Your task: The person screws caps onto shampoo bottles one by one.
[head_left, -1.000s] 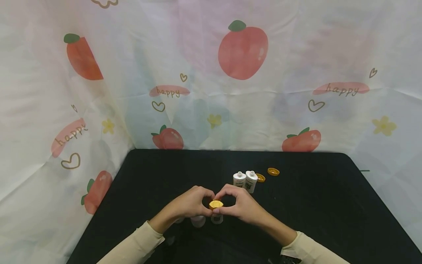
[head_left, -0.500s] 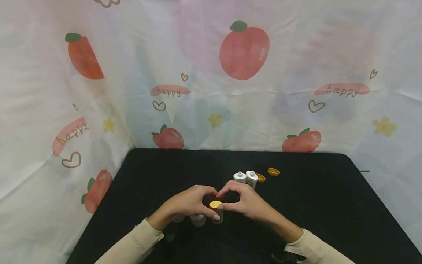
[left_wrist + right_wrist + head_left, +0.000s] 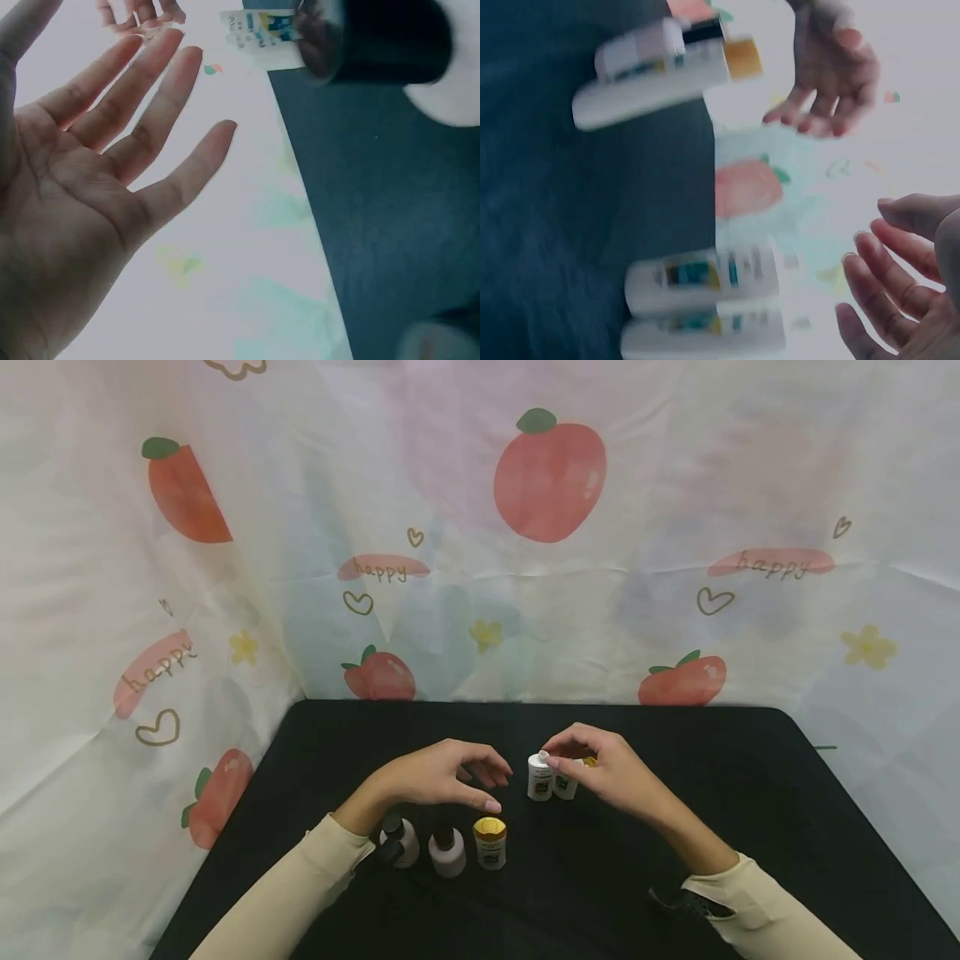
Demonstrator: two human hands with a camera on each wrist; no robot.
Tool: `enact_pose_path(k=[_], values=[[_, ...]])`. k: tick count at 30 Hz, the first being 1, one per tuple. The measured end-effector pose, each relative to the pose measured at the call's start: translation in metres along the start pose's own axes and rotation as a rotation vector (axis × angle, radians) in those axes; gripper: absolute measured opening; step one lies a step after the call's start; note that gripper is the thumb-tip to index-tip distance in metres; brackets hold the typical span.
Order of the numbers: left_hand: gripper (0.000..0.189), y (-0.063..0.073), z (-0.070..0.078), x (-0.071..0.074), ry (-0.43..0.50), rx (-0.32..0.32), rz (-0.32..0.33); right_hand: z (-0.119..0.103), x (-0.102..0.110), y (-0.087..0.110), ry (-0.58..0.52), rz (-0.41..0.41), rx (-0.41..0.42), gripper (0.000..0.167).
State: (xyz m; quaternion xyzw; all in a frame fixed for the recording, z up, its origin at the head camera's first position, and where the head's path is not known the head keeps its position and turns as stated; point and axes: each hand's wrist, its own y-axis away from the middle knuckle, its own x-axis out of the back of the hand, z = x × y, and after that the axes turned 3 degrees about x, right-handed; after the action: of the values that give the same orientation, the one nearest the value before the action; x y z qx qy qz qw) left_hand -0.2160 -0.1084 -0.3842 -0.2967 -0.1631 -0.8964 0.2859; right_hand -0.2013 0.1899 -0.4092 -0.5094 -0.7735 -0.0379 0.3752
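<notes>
My left hand (image 3: 442, 772) hovers over the near bottles, its fingers extended and holding nothing; in the left wrist view the palm (image 3: 82, 180) shows bare. Just under its thumb stands a small white bottle with a gold cap (image 3: 491, 852), upright. My right hand (image 3: 615, 770) reaches to two uncapped white bottles, fingertips around the narrow neck of the left one (image 3: 539, 781) in the head view. The right wrist view shows those fingers (image 3: 885, 289) spread and apart from the bottles (image 3: 701, 279). The other uncapped bottle (image 3: 566, 787) is partly covered by the right hand.
Two pale bottles with dark tops, one in the middle (image 3: 447, 860) and one by the left sleeve (image 3: 408, 843), stand left of the gold-capped bottle. A loose gold cap (image 3: 590, 762) peeks out behind the right hand. A printed curtain (image 3: 480, 610) hangs behind the black table (image 3: 675, 877).
Both hands have let go of the gold-capped bottle. The left hand has risen and moved slightly away; the right has moved forward and right to the uncapped bottles, covering one loose gold cap.
</notes>
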Motion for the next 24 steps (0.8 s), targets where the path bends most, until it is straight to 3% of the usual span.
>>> enact_pose_path(k=[5, 13, 24], values=[[0.039, -0.016, 0.002, 0.01, -0.026, -0.015, 0.041, 0.015, 0.02, -0.004, 0.109, 0.046, -0.029, 0.018], [0.033, -0.043, 0.001, 0.022, -0.133, 0.01, 0.106, 0.038, 0.031, -0.006, 0.151, 0.06, -0.078, 0.022], [0.038, -0.077, -0.007, 0.019, -0.263, 0.017, 0.064, 0.073, 0.029, -0.005, 0.232, -0.008, -0.12, 0.031]])
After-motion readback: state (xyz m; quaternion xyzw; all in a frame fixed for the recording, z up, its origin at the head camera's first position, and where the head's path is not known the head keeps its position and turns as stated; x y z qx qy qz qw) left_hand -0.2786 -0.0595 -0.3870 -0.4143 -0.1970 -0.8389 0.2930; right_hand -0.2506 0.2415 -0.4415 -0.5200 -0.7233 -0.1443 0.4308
